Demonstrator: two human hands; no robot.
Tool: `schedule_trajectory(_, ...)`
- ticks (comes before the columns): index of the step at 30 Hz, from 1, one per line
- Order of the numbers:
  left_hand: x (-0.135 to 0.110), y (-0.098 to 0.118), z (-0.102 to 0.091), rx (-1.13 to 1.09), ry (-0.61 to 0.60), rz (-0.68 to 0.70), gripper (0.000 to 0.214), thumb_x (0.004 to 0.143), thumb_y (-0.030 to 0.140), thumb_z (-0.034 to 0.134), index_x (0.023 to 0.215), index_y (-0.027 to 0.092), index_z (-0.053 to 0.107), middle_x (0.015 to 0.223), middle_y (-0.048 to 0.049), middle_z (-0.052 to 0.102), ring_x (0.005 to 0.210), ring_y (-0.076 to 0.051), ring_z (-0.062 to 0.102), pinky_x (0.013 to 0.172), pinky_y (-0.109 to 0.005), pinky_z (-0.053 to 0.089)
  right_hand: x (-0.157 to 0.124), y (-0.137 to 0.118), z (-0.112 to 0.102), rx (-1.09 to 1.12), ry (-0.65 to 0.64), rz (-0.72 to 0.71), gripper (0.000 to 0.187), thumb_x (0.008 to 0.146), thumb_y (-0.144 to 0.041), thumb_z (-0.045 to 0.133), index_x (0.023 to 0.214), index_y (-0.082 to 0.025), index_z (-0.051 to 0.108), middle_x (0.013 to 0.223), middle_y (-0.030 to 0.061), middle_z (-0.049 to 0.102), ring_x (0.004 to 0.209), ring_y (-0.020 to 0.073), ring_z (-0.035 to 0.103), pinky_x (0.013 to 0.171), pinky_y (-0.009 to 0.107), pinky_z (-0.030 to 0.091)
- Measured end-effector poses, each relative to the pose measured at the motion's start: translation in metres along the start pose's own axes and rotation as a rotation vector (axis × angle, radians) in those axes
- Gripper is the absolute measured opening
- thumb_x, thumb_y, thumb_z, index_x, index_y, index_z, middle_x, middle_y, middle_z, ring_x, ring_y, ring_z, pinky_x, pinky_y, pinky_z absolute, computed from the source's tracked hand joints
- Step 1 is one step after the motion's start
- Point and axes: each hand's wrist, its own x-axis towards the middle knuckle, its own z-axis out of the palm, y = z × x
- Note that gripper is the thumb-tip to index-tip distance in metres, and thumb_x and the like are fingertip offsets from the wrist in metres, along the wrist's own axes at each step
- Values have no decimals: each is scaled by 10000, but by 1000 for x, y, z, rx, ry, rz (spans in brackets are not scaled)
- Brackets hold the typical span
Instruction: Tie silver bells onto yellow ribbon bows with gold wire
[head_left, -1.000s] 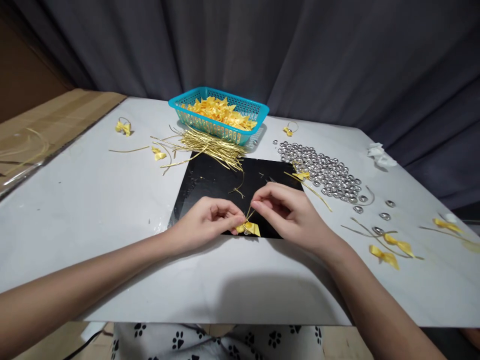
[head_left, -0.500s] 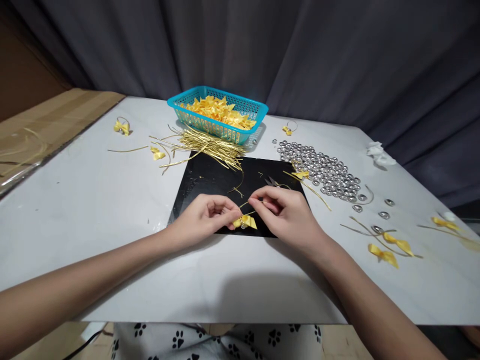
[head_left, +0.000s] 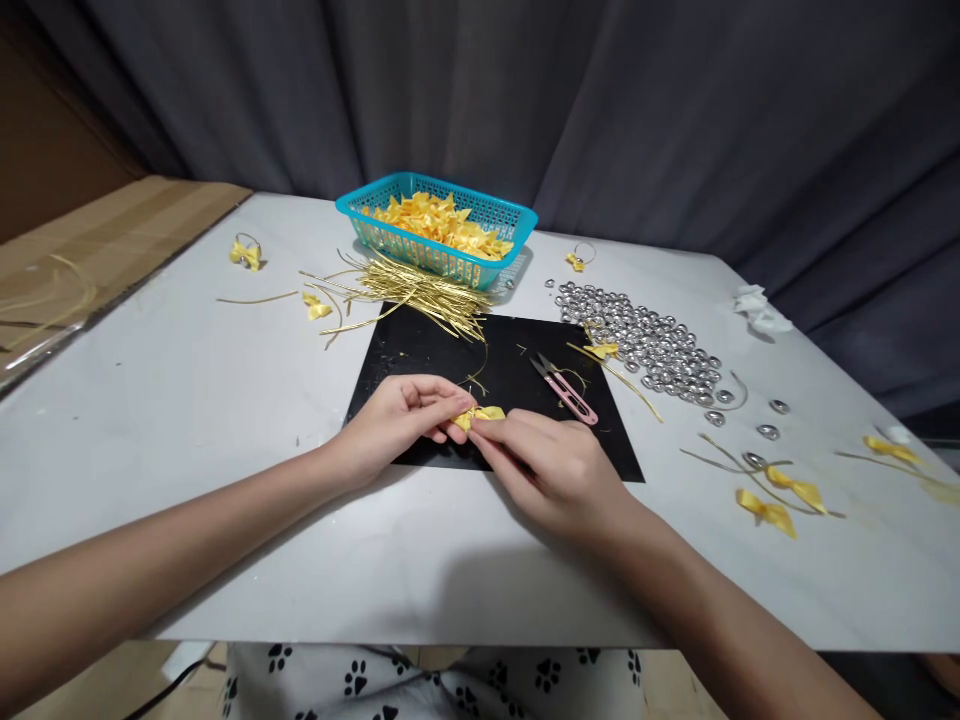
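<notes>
Work surface: a white table backed by a grey curtain, with a black mat at centre. Over the mat's near edge, the left hand and right hand both pinch a small yellow bow between fingertips. Pink snips lie on the mat just beyond. A teal basket of bows stands behind, gold wires before it, silver beads to the right.
</notes>
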Motion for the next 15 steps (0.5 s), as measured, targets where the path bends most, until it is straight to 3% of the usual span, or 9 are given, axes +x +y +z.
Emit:
schedule_trajectory(5, 0, 1, 0, 54, 1, 9, 139, 752, 292, 693, 733, 154, 686, 624, 15, 665, 525, -58, 554, 476, -145, 403, -3, -1, 1, -132, -38, -64, 239, 930, -156, 469, 798, -114, 664, 673, 39, 675, 581, 95, 604, 467, 234, 366)
schedule_trajectory(11, -2, 2, 2, 55, 2, -2, 162, 761, 322, 679, 772, 163, 651, 701, 16, 658, 597, -76, 586, 542, -167, 443, -3, 0, 2, -81, -54, -69, 175, 894, -113, 501, 810, -109, 654, 682, 43, 668, 577, 105, 595, 467, 238, 362)
schedule_trajectory(13, -2, 2, 2, 27, 6, -4, 169, 753, 323, 687, 771, 162, 641, 714, 16, 657, 621, -82, 597, 585, -183, 463, -1, -1, 2, 43, 29, -2, 104, 867, -118, 541, 833, -116, 640, 714, 42, 655, 569, 93, 558, 480, 225, 377)
schedule_trajectory(15, -1, 2, 3, 1, 0, -12, 177, 752, 327, 690, 773, 161, 632, 708, 11, 662, 644, -92, 617, 612, -194, 472, 2, -2, 1, 204, 181, 207, 48, 846, -167, 579, 859, -135, 613, 779, 34, 634, 491, 56, 458, 449, 215, 352)
